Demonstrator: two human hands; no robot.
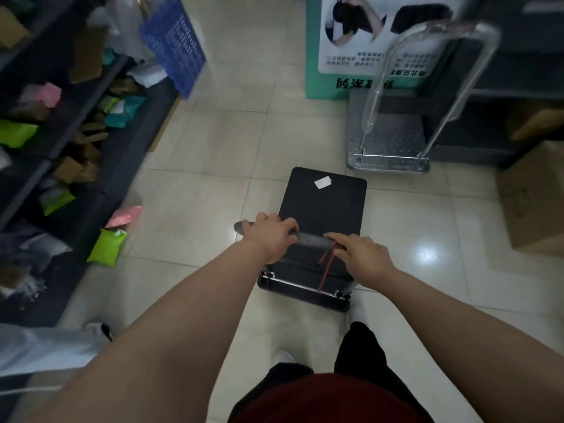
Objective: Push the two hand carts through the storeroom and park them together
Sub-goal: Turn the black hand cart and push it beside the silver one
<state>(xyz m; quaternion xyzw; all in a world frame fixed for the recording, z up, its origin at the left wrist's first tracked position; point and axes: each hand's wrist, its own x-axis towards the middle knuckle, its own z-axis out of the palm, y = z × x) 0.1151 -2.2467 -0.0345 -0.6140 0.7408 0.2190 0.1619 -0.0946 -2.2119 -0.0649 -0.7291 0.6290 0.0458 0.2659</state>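
A: Where is the black cart (323, 206)?

B: On the tiled floor (213, 184), in the aisle, right in front of the person. Its dark deck is bare apart from a small white label (322, 182) near the far edge. The grey handle bar (309, 239) crosses the near end.

A: And the hands?

B: Both on that bar. The left hand (270, 236) is wrapped over the bar's left part, fingers curled close together around it, so the grip is closed. The right hand (361, 254) lies on the bar's right end with its fingers laid forward, side by side, over the top; whether they curl under it I cannot tell.

A: Anything else on the handle?

B: A red cord (326, 267) runs from the bar, just beside the right hand, down to the cart's near edge.

A: The other cart?

B: The silver cart (387, 141) stands ahead and to the right, apart from the black one, its far end against a teal sign (314, 56). Its curved metal handle (476, 35) rises upright at its near end.

A: What flanks the aisle?

B: On the left, dark shelves (91, 96) full of coloured packets and brown boxes, with a blue crate (174, 41) leaning at the far end. A green packet (106, 247) and a pink one (125, 215) sit at the foot of the shelves. On the right, a cardboard box (534, 196) rests on the floor.
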